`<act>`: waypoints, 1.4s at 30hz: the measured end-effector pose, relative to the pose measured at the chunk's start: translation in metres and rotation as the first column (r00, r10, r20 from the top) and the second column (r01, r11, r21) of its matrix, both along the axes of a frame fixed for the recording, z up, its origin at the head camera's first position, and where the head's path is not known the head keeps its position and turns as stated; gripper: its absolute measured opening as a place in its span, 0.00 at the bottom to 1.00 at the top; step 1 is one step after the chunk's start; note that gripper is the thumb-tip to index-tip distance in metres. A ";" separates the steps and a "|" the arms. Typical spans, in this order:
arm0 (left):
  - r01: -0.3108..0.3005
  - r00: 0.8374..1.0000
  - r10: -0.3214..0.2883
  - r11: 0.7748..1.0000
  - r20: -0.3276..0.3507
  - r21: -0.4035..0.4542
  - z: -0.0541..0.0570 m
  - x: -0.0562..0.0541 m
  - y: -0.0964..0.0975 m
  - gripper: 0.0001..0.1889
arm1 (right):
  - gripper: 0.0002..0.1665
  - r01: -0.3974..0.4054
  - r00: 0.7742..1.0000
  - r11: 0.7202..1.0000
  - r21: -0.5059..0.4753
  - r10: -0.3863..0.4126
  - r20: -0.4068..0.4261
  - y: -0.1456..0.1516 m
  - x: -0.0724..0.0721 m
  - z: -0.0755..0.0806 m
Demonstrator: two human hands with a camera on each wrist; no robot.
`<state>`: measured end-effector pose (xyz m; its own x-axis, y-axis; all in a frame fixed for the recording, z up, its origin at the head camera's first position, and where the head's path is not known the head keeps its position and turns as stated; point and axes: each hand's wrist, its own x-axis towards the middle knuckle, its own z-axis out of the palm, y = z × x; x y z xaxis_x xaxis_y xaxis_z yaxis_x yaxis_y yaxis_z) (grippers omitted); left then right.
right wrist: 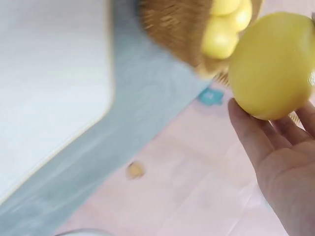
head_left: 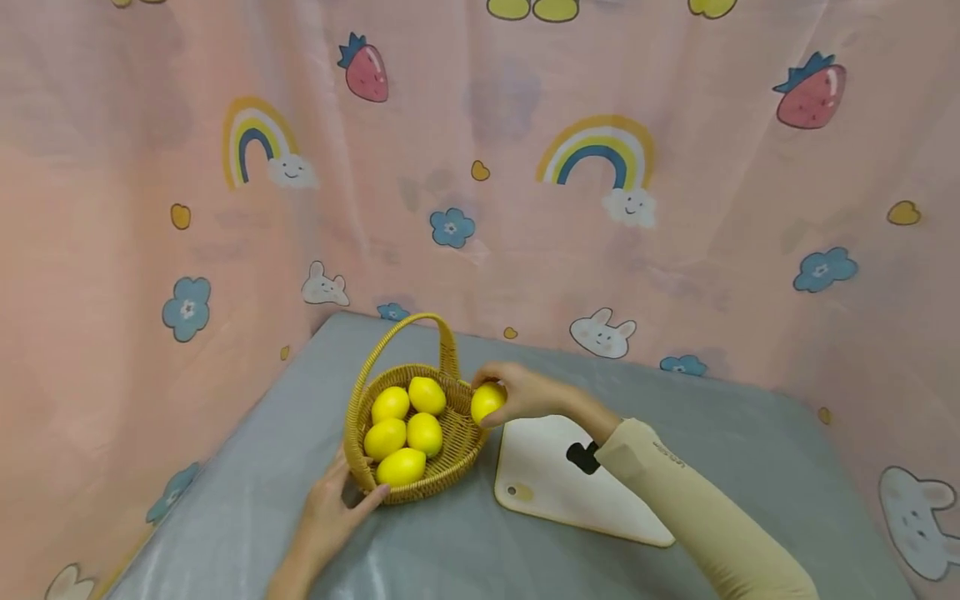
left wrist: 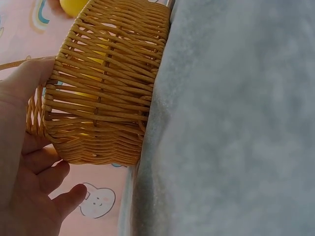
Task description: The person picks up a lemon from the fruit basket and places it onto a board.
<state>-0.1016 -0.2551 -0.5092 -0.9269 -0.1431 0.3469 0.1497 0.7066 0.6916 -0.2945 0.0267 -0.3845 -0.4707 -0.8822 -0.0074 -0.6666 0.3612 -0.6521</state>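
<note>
A wicker basket (head_left: 459, 446) with a tall arched handle stands on the grey cloth, several yellow lemons (head_left: 424, 435) inside it. My left hand (head_left: 327, 510) grips the basket's near left side, thumb at the rim and fingers around the outer wall; the left wrist view shows the woven side (left wrist: 106, 88) close up. At the basket's right rim, my right hand (head_left: 525, 392) holds one lemon (head_left: 488, 402) between thumb and fingers. In the right wrist view that lemon (right wrist: 273, 66) fills the upper right, with fingers beneath it and the basket behind.
Right of the basket lies a white cutting board (head_left: 555, 475) with a hole in one corner and a black mark, partly under the right forearm. A pink printed curtain (head_left: 480, 275) closes off the back and sides of the grey-covered table (head_left: 420, 558).
</note>
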 end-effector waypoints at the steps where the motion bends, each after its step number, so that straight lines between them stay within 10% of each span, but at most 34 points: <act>1: -0.004 1.000 0.004 1.000 -0.003 0.002 0.000 0.000 -0.001 0.30 | 0.30 0.028 1.000 0.999 -0.029 -0.028 -0.002 0.008 0.000 -0.001; 20: -0.039 0.999 0.039 0.999 -0.014 -0.003 0.006 0.008 -0.016 0.24 | 0.28 0.264 0.958 0.964 -0.036 -0.267 -0.109 0.147 -0.002 -0.053; 42: 0.021 1.000 -0.021 1.000 0.022 0.003 0.001 0.001 -0.003 0.23 | 0.28 0.336 0.923 0.922 0.190 -0.283 -0.261 0.190 -0.001 -0.077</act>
